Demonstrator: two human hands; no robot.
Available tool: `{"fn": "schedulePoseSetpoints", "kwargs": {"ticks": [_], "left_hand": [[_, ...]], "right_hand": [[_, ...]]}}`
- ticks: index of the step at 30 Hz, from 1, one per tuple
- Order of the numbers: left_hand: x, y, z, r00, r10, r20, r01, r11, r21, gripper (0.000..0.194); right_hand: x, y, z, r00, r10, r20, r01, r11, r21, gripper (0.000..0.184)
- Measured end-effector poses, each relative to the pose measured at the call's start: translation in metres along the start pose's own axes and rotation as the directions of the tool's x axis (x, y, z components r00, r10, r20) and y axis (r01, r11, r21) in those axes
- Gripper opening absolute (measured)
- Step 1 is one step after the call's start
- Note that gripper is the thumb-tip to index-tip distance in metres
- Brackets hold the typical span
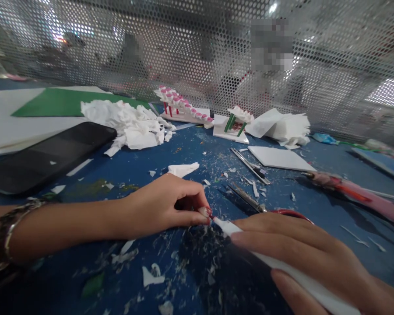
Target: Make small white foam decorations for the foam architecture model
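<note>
Left hand point(170, 199), centre of frame: my thumb and forefinger are pinched together at the small dark-red tip point(211, 215) of a white tapered stick point(228, 227). My right hand point(302, 245), lower right, is clamped along the stick. Red-handled scissors point(249, 200) lie just beyond; tweezers point(249, 166) rest above them, a plain black phone point(52, 153) at left.

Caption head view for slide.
Left hand pinches a tiny part near the tip of a long white piece in right hand.
</note>
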State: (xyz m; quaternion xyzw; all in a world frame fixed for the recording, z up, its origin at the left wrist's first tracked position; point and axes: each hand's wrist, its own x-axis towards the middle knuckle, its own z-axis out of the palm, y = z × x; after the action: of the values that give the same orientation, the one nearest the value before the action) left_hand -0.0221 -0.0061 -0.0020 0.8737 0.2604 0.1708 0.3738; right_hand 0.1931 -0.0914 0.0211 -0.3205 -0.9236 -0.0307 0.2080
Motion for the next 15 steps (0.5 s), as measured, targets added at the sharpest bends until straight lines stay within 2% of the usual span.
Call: {"fn": "schedulePoseSetpoints", "kwargs": {"ticks": [2,6,10,15], "left_hand": [[-0.0001,-0.0003,-0.0001,1.0,0.005,0.004,-0.005,1.0,-0.009,0.012],[-0.0005,-0.0001,0.0001,1.0,0.021,0.012,-0.021,0.999,-0.034,0.011],[-0.0013,0.0001,0.0001,0.999,0.022,0.036,-0.02,0.998,-0.06,0.011],[-0.0018,0.0017,-0.0008,0.997,0.048,0.058,-0.045,0.997,-0.063,0.009]], "right_hand": [[0.0016,0.0018,-0.0012,1.0,-0.01,0.003,0.01,1.0,-0.03,0.035],[0.0009,0.0007,0.0008,0.993,0.012,-0.114,-0.015,1.0,-0.021,0.033],[-0.0013,0.0004,-0.0015,1.0,-0.017,-0.001,0.017,0.999,0.031,0.035],[-0.0008,0.0026,-0.0044,0.999,-0.028,0.019,0.027,0.999,0.043,0.035]]}}
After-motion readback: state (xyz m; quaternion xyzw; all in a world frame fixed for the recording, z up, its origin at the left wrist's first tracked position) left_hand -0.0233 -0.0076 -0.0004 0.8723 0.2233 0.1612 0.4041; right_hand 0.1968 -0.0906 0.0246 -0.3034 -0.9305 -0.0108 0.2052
